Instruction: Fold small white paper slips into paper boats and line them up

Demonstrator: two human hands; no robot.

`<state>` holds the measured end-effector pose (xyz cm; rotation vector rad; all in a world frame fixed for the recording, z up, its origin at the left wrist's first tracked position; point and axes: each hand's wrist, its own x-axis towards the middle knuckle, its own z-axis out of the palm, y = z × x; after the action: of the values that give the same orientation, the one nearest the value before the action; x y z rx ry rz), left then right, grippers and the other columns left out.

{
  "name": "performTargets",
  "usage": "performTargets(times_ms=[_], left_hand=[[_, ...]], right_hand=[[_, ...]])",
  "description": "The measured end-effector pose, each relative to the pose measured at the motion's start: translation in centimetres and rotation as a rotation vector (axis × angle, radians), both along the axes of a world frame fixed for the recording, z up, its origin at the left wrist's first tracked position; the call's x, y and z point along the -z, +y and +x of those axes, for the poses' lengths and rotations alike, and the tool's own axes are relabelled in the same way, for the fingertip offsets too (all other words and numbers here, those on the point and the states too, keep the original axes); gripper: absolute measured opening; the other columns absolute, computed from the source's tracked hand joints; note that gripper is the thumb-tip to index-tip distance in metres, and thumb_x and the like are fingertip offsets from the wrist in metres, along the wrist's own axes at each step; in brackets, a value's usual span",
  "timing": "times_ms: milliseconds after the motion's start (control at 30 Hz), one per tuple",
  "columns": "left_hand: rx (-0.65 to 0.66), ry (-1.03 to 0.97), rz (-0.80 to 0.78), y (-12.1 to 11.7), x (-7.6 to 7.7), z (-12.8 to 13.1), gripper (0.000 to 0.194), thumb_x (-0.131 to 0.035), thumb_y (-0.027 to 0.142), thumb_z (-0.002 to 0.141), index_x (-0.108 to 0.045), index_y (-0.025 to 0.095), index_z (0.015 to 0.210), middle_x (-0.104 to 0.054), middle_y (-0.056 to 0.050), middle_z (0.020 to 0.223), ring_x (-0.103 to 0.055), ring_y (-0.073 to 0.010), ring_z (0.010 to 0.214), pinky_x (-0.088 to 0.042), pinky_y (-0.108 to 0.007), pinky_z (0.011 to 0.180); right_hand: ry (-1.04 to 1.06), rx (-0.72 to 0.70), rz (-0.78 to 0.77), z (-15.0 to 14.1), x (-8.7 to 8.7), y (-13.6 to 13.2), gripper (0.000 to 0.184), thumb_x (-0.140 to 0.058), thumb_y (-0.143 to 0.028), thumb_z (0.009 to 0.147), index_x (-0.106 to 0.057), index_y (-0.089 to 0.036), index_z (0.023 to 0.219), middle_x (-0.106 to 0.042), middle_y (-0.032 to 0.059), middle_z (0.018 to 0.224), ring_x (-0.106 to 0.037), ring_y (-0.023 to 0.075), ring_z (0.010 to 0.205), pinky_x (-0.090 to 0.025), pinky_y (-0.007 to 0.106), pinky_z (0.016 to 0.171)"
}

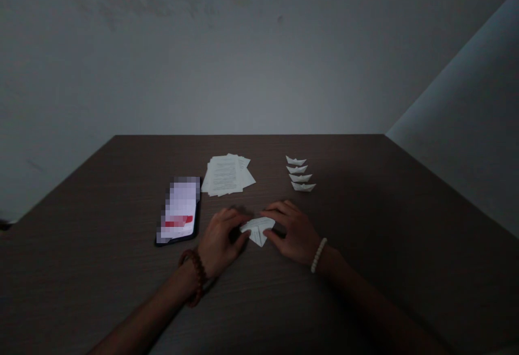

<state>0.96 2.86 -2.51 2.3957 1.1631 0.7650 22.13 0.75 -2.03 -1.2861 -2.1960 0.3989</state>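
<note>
Between my hands, low over the dark table, is a small folded piece of printed paper [258, 230] with a point toward me and a crease down its middle. My left hand [224, 236] pinches its left corner between thumb and fingers; a brown bead bracelet circles that wrist. My right hand [292, 232] grips the right corner the same way, with a pale bead bracelet on the wrist. Several small folded paper boats [303, 187] stand in a column beyond my right hand. A loose stack of printed paper sheets [225, 175] lies beyond my left hand.
A lit smartphone [179, 209], its screen blurred, lies left of my left hand. The dark wooden table [357, 193] reaches back to a stained grey wall [251, 74]. A pale slanted surface [466, 79] rises at the right.
</note>
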Motion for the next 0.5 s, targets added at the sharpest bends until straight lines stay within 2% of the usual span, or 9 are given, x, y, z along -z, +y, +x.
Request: performTargets(times_ms=[200,500], left_hand=[[-0.001,0.069,-0.065,0.19,-0.21,0.55,0.01,-0.06,0.024,0.081,-0.065,0.017,0.086,-0.062,-0.005,0.085,-0.052,-0.0234,0.085,-0.04,-0.038,0.076],[0.021,0.096,-0.034,0.6,0.49,0.77,0.011,-0.061,0.028,0.083,-0.068,0.022,0.088,-0.063,-0.004,0.087,-0.051,-0.0231,0.086,-0.037,-0.037,0.075]], right_hand=[[-0.006,-0.033,-0.03,0.0,-0.12,0.04,0.028,-0.066,-0.018,0.078,-0.062,-0.021,0.105,-0.06,0.0054,0.104,-0.05,0.0219,0.097,-0.041,0.038,0.086],[0.034,0.006,0.008,-0.04,-0.26,0.12,0.026,-0.071,-0.016,0.073,-0.063,-0.019,0.097,-0.056,0.0066,0.103,-0.05,0.0221,0.098,-0.041,0.036,0.087]])
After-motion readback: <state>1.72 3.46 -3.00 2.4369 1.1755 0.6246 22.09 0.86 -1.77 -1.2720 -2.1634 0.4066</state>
